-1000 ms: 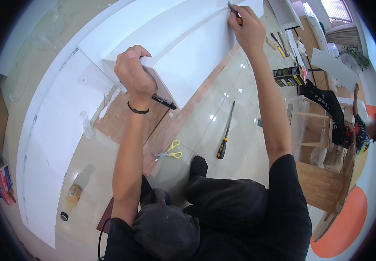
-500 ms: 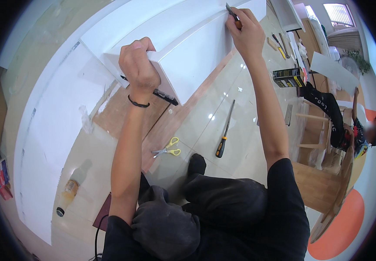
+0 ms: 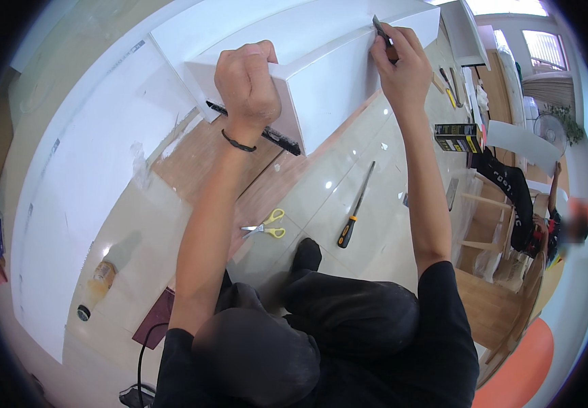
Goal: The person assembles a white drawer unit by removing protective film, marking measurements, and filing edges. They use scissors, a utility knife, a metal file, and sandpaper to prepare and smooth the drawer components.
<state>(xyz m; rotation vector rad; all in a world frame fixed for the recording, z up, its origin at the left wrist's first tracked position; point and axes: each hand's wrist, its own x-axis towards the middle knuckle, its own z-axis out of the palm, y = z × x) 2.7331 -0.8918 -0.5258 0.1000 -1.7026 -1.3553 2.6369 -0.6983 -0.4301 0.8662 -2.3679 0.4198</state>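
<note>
My left hand [image 3: 247, 88] is closed over the near corner of a white box-like panel piece [image 3: 334, 88], its fingers wrapped round the top edge. In my right hand [image 3: 404, 71] is a small knife [image 3: 383, 35] with a short blade and a brownish handle, its blade at the long upper edge of that piece, farther along. A black brush [image 3: 281, 141] lies below my left wrist, partly hidden by it. Yellow-handled scissors [image 3: 266, 224] and a long file [image 3: 356, 211] with a black and orange handle lie on the floor between my arms.
A large white board [image 3: 83, 170] curves along the left, near a bottle [image 3: 96, 291] lying on its side. Wooden boards [image 3: 192, 160] lie under the white piece. At right are a black box [image 3: 458, 139], more tools [image 3: 451, 88], a wooden frame [image 3: 491, 238] and another person [image 3: 511, 183] holding a white sheet.
My right hand with the knife has come nearer along the panel's edge, toward my left hand. The left hand keeps its grip. The whole view has shifted slightly.
</note>
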